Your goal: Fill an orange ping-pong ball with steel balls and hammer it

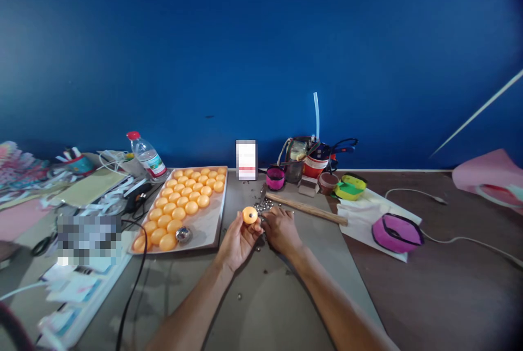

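Head view, left hand [239,239] grip closed round orange ball [249,215], hole facing camera, right hand [281,229] grip curled, contents unclear.

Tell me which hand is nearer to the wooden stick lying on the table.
Right. The right hand is just on the near side of the wooden stick, by its left part. The left hand is farther to the left, holding an orange ball.

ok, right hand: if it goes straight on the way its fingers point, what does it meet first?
Probably the heap of small shiny metal balls on the grey mat, lying just ahead of the right hand; it may already touch them, depth is unclear.
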A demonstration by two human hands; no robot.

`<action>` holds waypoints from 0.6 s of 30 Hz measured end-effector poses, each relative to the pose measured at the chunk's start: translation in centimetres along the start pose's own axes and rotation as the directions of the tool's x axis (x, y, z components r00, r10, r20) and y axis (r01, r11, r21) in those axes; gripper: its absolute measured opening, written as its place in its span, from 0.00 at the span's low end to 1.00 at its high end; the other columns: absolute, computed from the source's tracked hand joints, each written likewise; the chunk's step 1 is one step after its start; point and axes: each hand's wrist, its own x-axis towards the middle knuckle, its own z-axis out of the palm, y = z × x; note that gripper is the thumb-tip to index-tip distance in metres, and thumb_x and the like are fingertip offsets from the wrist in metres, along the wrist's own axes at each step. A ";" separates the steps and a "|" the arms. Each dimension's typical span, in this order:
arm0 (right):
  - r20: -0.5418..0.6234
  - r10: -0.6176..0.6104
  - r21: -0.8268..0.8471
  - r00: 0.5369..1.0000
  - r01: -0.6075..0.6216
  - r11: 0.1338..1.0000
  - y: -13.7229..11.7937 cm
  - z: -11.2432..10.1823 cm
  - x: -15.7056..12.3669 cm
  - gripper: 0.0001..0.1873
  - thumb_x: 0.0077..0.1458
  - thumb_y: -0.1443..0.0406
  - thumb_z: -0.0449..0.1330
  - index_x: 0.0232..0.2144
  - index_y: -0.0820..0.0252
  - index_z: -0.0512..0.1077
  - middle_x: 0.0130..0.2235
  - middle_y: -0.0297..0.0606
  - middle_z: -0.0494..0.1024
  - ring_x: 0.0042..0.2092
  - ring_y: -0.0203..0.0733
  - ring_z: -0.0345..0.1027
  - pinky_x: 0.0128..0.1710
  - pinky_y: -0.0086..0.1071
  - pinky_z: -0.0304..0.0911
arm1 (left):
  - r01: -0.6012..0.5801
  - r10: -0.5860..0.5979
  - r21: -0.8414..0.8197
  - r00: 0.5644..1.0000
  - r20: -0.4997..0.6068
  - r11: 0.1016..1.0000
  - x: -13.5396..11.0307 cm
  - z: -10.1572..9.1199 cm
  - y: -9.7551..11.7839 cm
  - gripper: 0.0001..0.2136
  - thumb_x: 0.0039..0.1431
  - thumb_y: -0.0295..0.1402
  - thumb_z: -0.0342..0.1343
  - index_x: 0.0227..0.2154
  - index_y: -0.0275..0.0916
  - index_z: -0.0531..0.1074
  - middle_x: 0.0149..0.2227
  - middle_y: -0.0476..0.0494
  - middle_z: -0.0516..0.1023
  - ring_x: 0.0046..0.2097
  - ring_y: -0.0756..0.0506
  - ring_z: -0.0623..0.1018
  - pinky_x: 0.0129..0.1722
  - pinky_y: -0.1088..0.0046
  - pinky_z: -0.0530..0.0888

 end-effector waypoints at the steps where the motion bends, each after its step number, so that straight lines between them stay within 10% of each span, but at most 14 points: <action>1: 0.000 -0.002 0.002 1.000 0.002 1.000 0.0 0.0 0.0 0.09 0.57 0.64 0.52 0.34 0.57 0.72 0.38 0.41 0.73 0.42 0.43 0.62 0.40 0.35 0.47 | 0.007 -0.007 0.004 1.000 0.013 1.000 0.0 0.0 0.0 0.13 0.56 0.39 0.55 0.33 0.31 0.72 0.29 0.41 0.78 0.27 0.51 0.75 0.34 0.74 0.75; 13: -0.062 -0.045 0.007 0.997 0.046 0.999 0.0 0.6 0.1 0.12 0.57 0.68 0.49 0.26 0.60 0.70 0.32 0.39 0.74 0.35 0.39 0.64 0.39 0.35 0.46 | 0.016 -0.016 -0.001 0.999 0.035 1.000 -0.1 0.0 0.1 0.14 0.57 0.40 0.53 0.32 0.31 0.72 0.29 0.41 0.77 0.27 0.52 0.75 0.33 0.74 0.75; 18: -0.233 0.020 0.334 0.972 0.060 0.941 0.0 0.6 0.1 0.14 0.60 0.65 0.45 0.29 0.60 0.69 0.35 0.40 0.73 0.38 0.40 0.65 0.39 0.34 0.50 | 0.018 -0.018 -0.020 1.000 0.024 1.000 0.1 0.0 0.2 0.13 0.57 0.39 0.53 0.32 0.31 0.72 0.29 0.42 0.77 0.26 0.53 0.74 0.33 0.75 0.75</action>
